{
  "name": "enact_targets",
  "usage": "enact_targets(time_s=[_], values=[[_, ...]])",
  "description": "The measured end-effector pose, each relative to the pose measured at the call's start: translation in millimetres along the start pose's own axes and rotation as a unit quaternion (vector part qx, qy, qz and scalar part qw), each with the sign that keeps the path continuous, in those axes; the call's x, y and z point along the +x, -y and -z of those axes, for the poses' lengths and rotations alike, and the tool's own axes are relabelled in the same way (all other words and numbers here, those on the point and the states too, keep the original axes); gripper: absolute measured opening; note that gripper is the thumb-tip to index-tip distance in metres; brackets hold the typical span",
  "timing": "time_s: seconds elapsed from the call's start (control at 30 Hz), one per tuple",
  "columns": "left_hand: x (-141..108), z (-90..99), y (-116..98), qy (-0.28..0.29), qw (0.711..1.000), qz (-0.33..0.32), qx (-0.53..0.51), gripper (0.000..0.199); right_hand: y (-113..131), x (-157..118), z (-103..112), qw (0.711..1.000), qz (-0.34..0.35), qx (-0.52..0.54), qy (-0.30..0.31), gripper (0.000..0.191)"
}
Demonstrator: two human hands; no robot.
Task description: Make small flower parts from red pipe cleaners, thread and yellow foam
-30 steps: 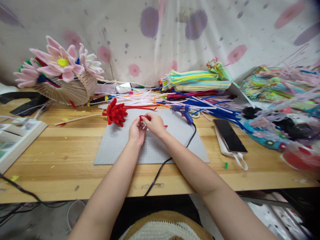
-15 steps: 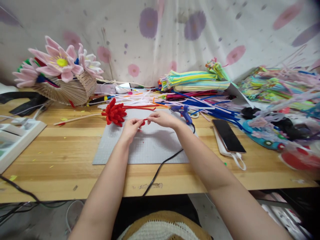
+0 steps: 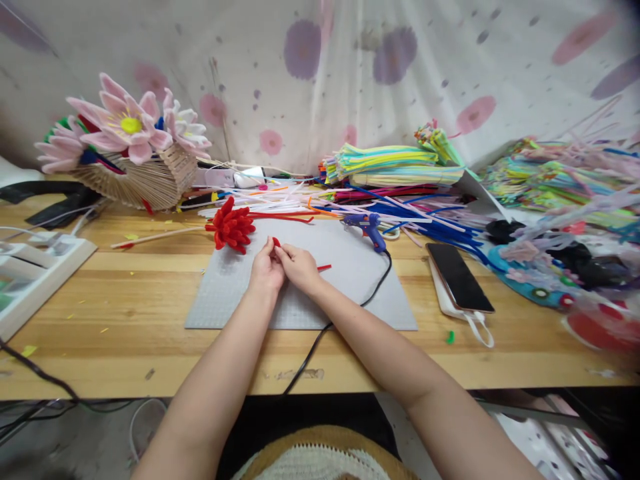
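Over the grey cutting mat, my left hand and my right hand meet, fingers closed around a red pipe cleaner. A small red piece of it shows above the fingertips, and a straight red end sticks out to the right, past my right hand. What lies between the palms is hidden. Just left of my hands is a red fuzzy flower on a wooden stick. Behind them, a few red pipe cleaners lie across the mat's far edge.
A blue glue gun rests on the mat's back right, its black cord crossing the mat. Further right lies a phone on a white power bank. Pipe cleaner bundles line the back; a pink flower basket and power strip stand left.
My hands have come together and lowered toward me, my right hand shifting left against my left. The red end now pokes out right of my right hand.
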State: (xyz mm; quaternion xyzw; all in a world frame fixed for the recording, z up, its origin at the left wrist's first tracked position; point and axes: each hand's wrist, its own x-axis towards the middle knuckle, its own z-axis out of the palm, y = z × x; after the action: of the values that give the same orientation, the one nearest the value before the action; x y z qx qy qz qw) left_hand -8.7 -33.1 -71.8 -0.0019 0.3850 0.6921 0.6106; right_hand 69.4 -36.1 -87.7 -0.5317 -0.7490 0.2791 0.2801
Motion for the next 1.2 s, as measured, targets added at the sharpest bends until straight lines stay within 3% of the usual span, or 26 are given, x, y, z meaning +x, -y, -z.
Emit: enact_targets(time_s=[0.2,0.33,0.4,0.47,0.53,0.6,0.67,0.77,0.9,0.97,1.07,1.2], values=[[-6,-4.1,-4,0.033,0.998,0.036,-0.031,0.026,11,0,1,0.999,-0.024,-0.028,-0.034,0.036],[-5,-3.4,-4,0.05,0.996,0.078,-0.017,0.023,9,4,0,0.995,-0.011,0.061,-0.084,0.034],[-2,-0.7,-5,0.056,0.994,0.085,0.026,0.021,3,9,5,0.99,-0.005,0.117,-0.08,0.032],[1,3.4,-9,0.075,0.991,0.068,0.089,0.019,-3,15,16,0.985,0.001,0.17,-0.026,0.028],[4,8.2,-14,0.114,0.979,0.025,0.17,0.019,-9,19,30,0.976,0.008,0.202,0.077,0.025],[5,12.9,-21,0.173,0.947,-0.018,0.269,0.023,-12,20,46,0.963,0.021,0.198,0.18,0.024],[4,16.7,-27,0.236,0.896,-0.028,0.375,0.025,-13,19,58,0.952,0.034,0.176,0.249,0.023],[2,20.3,-33,0.286,0.824,-0.008,0.489,0.025,-16,18,67,0.939,0.032,0.144,0.312,0.023],[0,21.9,-36,0.29,0.787,-0.037,0.543,0.022,-19,22,70,0.929,0.04,0.106,0.353,0.025],[1,21.7,-37,0.281,0.789,-0.053,0.544,0.021,-19,23,72,0.928,0.041,0.098,0.356,0.027],[3,19.5,-36,0.25,0.828,-0.068,0.497,0.02,-17,23,74,0.932,0.06,0.113,0.339,0.029],[5,13.5,-25,0.134,0.916,-0.132,0.355,0.015,-12,20,54,0.969,0.097,0.129,0.188,0.031]])
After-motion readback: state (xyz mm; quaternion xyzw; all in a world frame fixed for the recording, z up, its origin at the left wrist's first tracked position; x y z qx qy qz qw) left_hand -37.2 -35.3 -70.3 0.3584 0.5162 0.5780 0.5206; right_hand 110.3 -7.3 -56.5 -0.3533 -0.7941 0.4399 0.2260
